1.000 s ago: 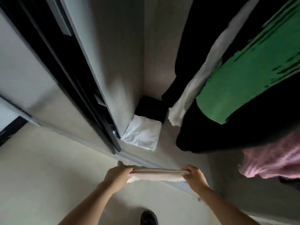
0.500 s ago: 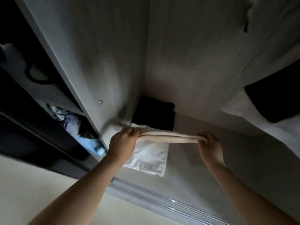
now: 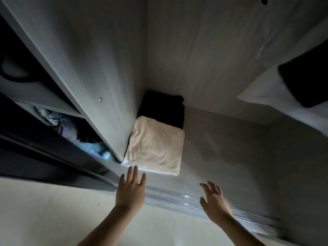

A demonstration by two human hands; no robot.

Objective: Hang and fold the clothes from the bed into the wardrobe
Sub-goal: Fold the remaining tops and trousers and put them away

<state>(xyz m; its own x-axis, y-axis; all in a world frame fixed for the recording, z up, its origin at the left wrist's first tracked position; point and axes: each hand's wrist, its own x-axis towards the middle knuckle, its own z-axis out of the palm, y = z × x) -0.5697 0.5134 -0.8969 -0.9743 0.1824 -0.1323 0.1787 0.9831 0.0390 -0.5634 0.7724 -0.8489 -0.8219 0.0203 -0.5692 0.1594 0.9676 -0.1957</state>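
I reckon this piece is done: cream cloth (image 3: 156, 144) stacked just ahead of my left hand (image 3: 130, 189) and right hand (image 3: 215, 204), both empty, fingers spread; bed unseen.

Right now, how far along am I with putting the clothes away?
Done: a cream folded garment lies on a white one on the wardrobe floor, in front of a black folded pile; clothes hang at the right. In hand: nothing; the left hand and right hand are open. Left: the bed is out of view, so I cannot tell.
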